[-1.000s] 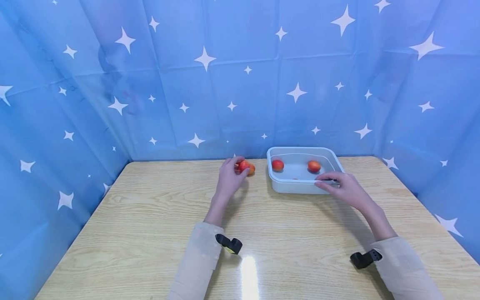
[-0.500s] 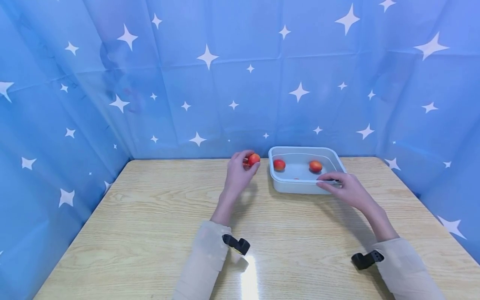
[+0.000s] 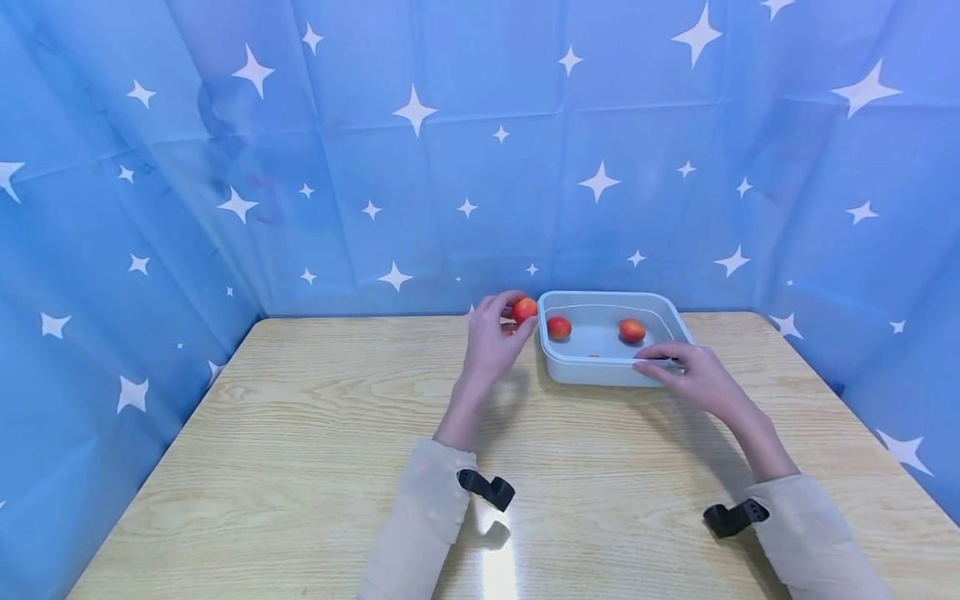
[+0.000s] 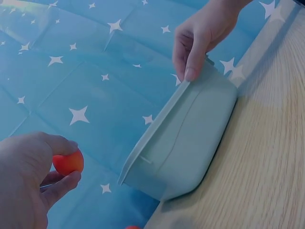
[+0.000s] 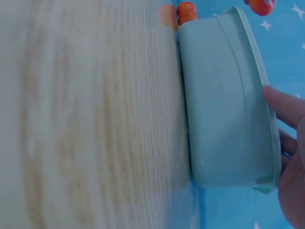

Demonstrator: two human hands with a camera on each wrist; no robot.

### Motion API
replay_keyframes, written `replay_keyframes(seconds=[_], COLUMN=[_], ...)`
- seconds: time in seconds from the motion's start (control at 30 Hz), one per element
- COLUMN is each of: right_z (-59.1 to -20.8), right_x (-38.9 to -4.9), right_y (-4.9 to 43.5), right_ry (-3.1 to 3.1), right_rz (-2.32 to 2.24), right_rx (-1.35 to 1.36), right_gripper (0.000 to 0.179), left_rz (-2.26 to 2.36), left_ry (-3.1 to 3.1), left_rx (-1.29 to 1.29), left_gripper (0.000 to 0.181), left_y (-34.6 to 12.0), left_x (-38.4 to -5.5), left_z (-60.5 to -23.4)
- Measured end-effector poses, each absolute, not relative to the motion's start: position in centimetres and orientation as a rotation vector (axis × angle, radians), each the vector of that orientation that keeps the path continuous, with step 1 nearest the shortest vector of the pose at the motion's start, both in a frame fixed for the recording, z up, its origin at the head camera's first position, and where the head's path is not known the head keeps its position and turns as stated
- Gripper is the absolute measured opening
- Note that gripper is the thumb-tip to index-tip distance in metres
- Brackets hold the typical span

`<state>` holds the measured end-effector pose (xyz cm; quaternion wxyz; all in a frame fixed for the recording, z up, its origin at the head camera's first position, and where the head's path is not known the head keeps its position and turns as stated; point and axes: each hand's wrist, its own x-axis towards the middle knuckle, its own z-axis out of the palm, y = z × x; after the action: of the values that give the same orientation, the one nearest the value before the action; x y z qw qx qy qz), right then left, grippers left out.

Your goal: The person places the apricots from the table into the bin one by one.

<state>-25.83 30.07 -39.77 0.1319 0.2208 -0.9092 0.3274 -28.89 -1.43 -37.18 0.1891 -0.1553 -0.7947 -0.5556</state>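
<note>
My left hand (image 3: 491, 340) pinches a small red-orange fruit (image 3: 524, 310) between thumb and fingers, raised just left of the box. The left wrist view shows that fruit (image 4: 69, 162) held at the fingertips, apart from the box wall. A light blue plastic box (image 3: 596, 373) stands on the table; my right hand (image 3: 697, 379) grips its rim near the front right corner. Inside lie a red fruit (image 3: 558, 327) at the left and an orange-red one (image 3: 632, 331) at the right. The near wall hides most of a third. Another fruit (image 5: 187, 13) sits on the table beside the box, partly behind my left hand in the head view.
The wooden table (image 3: 300, 467) reaches back to a blue curtain (image 3: 480, 167) with white stars, close behind the box. Black wrist cameras sit on both sleeves, the left camera (image 3: 487, 489) low over the tabletop.
My left hand has lifted the fruit off the table beside another one and carried it right, up to the box's left rim. The right hand stays on the rim.
</note>
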Motion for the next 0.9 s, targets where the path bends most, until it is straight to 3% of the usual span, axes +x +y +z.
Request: replay_keyframes(seconds=[0.9], right_z=[-39.8], right_x=[-25.8], right_y=[30.1], right_ry=[-2.65], right_rz=[0.938], right_rx=[0.638], right_gripper=[0.016], left_rz=[-1.615], left_ry=[-2.232], left_rx=[-0.492], left_gripper=[0.038], left_y=[2.9], left_x=[-28.7], left_z=[-37.5])
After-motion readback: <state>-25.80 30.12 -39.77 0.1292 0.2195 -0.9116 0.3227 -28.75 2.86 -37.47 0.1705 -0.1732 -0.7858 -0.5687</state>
